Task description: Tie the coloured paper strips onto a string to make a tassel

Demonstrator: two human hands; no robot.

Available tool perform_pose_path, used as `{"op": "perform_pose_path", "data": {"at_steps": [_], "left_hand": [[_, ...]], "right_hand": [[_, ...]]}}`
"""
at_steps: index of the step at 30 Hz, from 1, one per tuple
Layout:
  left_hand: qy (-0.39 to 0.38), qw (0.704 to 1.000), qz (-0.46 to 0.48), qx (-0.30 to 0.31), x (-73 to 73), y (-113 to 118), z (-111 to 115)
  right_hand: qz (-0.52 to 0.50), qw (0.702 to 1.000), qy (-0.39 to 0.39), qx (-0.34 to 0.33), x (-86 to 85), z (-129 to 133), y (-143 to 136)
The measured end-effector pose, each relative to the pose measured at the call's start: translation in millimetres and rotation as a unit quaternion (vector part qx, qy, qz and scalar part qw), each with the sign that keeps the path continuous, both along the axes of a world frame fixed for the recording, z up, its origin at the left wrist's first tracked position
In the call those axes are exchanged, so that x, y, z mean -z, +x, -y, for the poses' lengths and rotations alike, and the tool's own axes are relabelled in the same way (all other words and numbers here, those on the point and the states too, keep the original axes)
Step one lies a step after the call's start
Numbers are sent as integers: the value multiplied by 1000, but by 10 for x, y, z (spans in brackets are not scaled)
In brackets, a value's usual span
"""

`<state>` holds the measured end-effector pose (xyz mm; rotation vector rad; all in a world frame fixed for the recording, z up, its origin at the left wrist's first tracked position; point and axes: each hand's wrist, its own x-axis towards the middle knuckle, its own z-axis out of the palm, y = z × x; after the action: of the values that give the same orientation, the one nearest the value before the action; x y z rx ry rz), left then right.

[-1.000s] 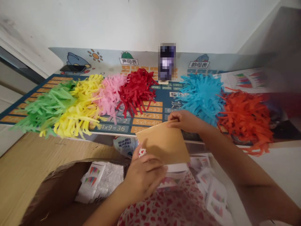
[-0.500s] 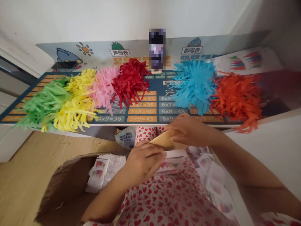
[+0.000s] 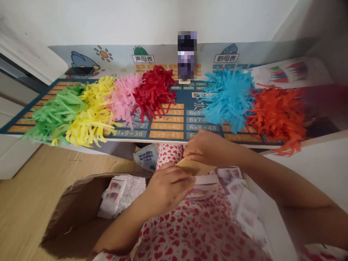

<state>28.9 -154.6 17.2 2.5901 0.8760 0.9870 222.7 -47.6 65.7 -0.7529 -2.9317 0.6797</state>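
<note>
Over my lap, my left hand (image 3: 170, 186) has its fingers closed on a white printed packet (image 3: 205, 183) with a coloured picture. A folded yellow-tan piece of paper (image 3: 199, 166) comes out above the packet, lying between my two hands. My right hand (image 3: 203, 146) is closed at the far edge of this paper, close to the table's front edge, its fingertips curled under and partly hidden. Whether the paper sits inside the packet or on top of it, I cannot tell.
Fringed paper bunches in green (image 3: 58, 108), yellow (image 3: 94, 116), pink (image 3: 125, 94), red (image 3: 156, 92), blue (image 3: 228, 98) and orange (image 3: 277, 112) lie on the table (image 3: 165, 139). A cardboard box (image 3: 73, 210) with packets stands lower left. More printed packets (image 3: 246, 203) lie right.
My right hand has curled its fingers in and shifted slightly left along the yellow-tan paper. My left hand stays on the packet. The whole view has shifted slightly.
</note>
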Motion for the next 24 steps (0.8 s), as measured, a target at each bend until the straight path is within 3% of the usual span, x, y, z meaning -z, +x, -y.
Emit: {"op": "perform_pose_path", "data": {"at_steps": [6,17,24], "left_hand": [[-15,1000,-12,-3,14,-50,-19],[-4,1000,-26,-17,-9,-29,9],[-5,1000,-27,-9,13,-28,7]], "right_hand": [[-25,997,-61,27,72,-11,78],[-58,996,-64,18,136,30,84],[-19,999,29,26,107,119,8]]}}
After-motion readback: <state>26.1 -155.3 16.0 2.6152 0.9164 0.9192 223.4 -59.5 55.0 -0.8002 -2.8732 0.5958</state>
